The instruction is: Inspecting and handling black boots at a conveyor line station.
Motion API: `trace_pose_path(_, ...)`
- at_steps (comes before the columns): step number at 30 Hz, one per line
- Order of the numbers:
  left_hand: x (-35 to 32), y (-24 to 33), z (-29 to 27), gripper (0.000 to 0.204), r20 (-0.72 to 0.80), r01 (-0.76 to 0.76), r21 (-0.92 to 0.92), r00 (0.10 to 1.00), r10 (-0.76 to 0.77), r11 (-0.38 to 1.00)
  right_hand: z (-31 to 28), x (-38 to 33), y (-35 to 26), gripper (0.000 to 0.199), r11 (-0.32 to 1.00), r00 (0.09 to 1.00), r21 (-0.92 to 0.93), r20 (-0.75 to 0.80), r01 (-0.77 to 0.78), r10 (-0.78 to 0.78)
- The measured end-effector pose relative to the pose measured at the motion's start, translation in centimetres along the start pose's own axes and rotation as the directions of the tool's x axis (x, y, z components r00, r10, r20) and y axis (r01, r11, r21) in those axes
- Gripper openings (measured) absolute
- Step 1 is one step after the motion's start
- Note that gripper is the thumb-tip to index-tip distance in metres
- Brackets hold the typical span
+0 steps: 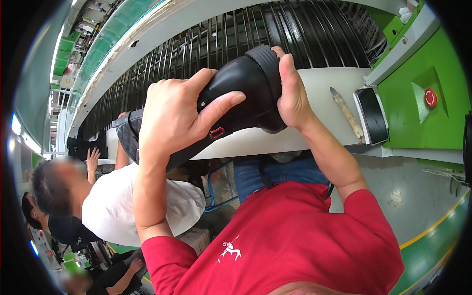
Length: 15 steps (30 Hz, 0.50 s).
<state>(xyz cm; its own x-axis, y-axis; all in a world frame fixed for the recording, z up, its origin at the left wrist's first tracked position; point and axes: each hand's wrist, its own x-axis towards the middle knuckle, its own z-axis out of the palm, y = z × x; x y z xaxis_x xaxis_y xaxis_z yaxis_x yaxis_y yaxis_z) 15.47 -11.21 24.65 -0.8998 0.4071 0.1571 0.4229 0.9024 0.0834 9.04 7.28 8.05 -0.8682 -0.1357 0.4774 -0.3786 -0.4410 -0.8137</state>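
A black boot [244, 84] with a ridged sole edge and a small red buckle is held up over a white work surface [314, 83]. Its shaft stretches down to the left, partly covered by my left arm. My left hand [179, 110] wraps the boot around the ankle, thumb lying across the upper and fingers mostly hidden behind. Against the sole side presses my right hand [293, 93], its thumb along the sole edge and its other fingers largely out of sight behind the boot.
A wrapped-handle knife-like tool [348, 114] and a dark-screened phone [372, 116] lie to the right. Beyond them is a green machine panel [408, 108] with a red button [430, 98]. Metal rollers [216, 44] run behind. A co-worker in white [115, 204] sits close at left.
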Motion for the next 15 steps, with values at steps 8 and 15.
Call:
trace_pose_path(8, -0.9, 0.6, 0.8, 0.052, -0.099, -0.048, 0.041, 0.994, 0.052, 0.998, -2.0, 0.5, -1.3, 0.062, 0.973, 0.966, -0.198, 0.25, 0.122, -0.07)
trace_pose_path(15, -3.3, 2.7, 0.7, 0.059, -0.146, -0.139, 0.058, 0.978, 0.146, 0.989, -2.9, -1.2, -7.0, 0.057, 0.915, 0.933, -0.352, 0.354, 0.197, -0.064)
